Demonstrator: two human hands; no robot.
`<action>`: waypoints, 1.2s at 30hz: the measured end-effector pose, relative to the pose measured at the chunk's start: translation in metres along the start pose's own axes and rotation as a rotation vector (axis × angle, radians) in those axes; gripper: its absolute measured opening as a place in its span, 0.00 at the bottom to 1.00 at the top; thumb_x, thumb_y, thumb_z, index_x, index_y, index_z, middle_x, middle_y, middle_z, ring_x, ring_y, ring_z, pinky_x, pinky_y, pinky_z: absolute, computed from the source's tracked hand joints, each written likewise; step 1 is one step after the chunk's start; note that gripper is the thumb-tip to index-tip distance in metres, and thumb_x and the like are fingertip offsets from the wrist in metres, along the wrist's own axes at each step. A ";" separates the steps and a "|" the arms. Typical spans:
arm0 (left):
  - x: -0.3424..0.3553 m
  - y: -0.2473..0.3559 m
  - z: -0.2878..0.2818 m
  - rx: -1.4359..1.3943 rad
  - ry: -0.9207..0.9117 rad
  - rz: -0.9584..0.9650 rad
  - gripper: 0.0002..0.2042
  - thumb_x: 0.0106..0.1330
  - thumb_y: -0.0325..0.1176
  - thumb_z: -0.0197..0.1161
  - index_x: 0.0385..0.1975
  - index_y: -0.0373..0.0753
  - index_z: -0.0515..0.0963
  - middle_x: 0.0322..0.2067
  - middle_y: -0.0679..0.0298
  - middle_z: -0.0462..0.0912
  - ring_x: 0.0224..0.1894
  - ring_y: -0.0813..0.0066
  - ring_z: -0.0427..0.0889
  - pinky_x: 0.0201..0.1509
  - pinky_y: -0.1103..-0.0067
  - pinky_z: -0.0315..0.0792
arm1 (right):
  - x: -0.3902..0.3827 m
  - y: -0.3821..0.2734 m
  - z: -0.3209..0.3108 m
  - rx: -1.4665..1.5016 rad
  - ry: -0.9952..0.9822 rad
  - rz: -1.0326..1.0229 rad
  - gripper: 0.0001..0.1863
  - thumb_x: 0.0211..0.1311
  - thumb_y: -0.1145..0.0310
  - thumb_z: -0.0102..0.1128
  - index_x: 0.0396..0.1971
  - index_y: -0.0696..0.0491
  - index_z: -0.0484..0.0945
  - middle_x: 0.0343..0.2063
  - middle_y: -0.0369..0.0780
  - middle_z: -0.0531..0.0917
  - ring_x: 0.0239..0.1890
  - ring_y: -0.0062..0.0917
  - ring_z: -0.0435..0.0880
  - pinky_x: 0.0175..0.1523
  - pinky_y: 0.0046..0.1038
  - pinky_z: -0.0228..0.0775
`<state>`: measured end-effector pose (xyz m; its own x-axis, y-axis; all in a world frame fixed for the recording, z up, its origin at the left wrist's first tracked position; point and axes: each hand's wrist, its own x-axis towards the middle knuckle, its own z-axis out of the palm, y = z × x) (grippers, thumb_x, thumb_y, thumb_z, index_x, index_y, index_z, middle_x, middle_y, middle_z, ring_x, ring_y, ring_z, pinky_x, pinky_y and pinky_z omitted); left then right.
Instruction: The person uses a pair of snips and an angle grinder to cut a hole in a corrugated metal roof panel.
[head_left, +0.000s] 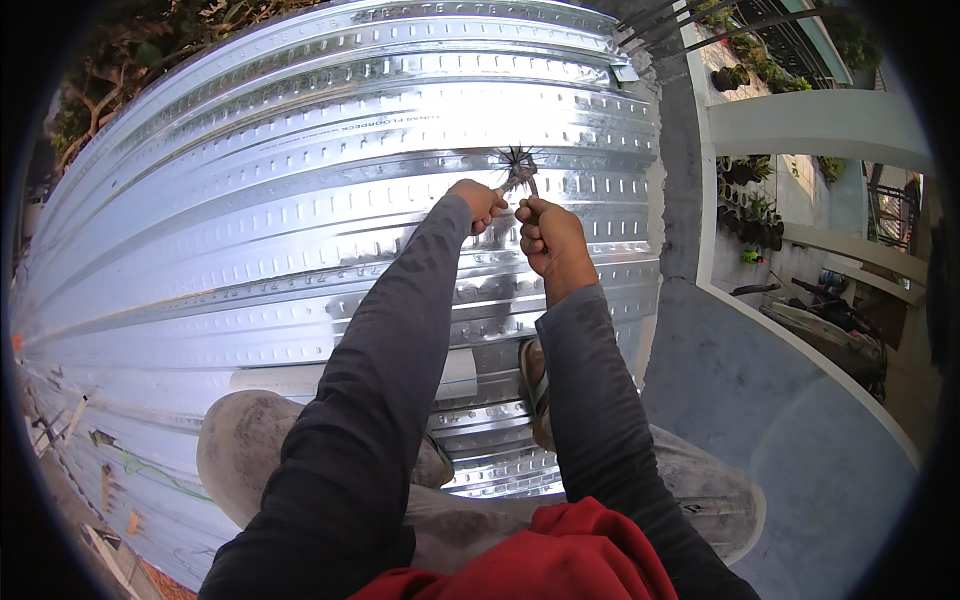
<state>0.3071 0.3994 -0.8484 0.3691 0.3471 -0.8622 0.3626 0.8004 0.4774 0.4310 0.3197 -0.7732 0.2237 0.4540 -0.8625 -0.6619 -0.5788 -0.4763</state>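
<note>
Both my arms reach forward over ribbed, shiny metal decking [300, 220]. A spiky bunch of thin dark wires [517, 165] fans out just beyond my fingers. My left hand [478, 205] is closed, its fingertips pinched at the near left side of the bunch. Close by on the right, my right hand [550, 235] is also closed, thumb and forefinger pinching a thin strand that runs up to the wires. The fingers hide the lower ends of the strands.
I squat on the decking in sandals [537, 385]. A white flat-looking length [457, 374] lies under my left arm. Along the right runs a concrete edge [682, 180] with a drop past it to plants and a motorbike [825, 335]. Steel bars [660, 25] jut at the far right.
</note>
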 end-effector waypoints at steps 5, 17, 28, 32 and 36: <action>-0.001 0.005 -0.003 0.109 -0.022 0.018 0.15 0.74 0.37 0.56 0.44 0.31 0.82 0.24 0.65 0.76 0.19 0.82 0.70 0.18 0.82 0.66 | -0.001 0.002 -0.001 -0.056 -0.011 -0.011 0.09 0.75 0.69 0.45 0.40 0.58 0.73 0.22 0.31 0.74 0.12 0.08 0.59 0.12 0.13 0.49; -0.015 -0.009 0.013 0.393 0.086 0.134 0.15 0.71 0.41 0.56 0.44 0.38 0.85 0.30 0.63 0.85 0.27 0.75 0.82 0.33 0.77 0.75 | 0.008 0.062 0.019 0.121 0.110 -0.117 0.13 0.75 0.63 0.44 0.35 0.56 0.73 0.22 0.34 0.75 0.17 0.15 0.71 0.19 0.18 0.63; -0.030 0.004 0.014 0.197 -0.089 0.040 0.18 0.71 0.44 0.58 0.50 0.37 0.83 0.35 0.60 0.84 0.26 0.74 0.77 0.29 0.77 0.73 | -0.010 0.061 -0.013 0.263 -0.201 0.063 0.18 0.79 0.56 0.44 0.42 0.57 0.72 0.25 0.35 0.75 0.26 0.21 0.77 0.32 0.24 0.79; -0.017 -0.023 0.039 -0.007 -0.221 0.162 0.18 0.73 0.40 0.57 0.50 0.32 0.81 0.39 0.60 0.84 0.31 0.74 0.81 0.33 0.79 0.77 | -0.038 0.040 -0.044 0.029 -0.100 0.063 0.19 0.78 0.57 0.44 0.42 0.58 0.77 0.21 0.32 0.75 0.22 0.15 0.74 0.24 0.16 0.72; -0.012 -0.042 0.062 -0.278 -0.178 0.142 0.17 0.75 0.36 0.53 0.50 0.28 0.78 0.43 0.56 0.83 0.40 0.69 0.84 0.43 0.77 0.80 | -0.032 0.021 -0.064 -0.407 -0.100 -0.028 0.20 0.78 0.57 0.43 0.46 0.59 0.77 0.26 0.37 0.82 0.23 0.16 0.77 0.30 0.20 0.77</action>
<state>0.3401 0.3315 -0.8473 0.5513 0.3938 -0.7355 0.0588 0.8611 0.5051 0.4558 0.2494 -0.7673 0.1536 0.5251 -0.8371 -0.3156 -0.7767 -0.5451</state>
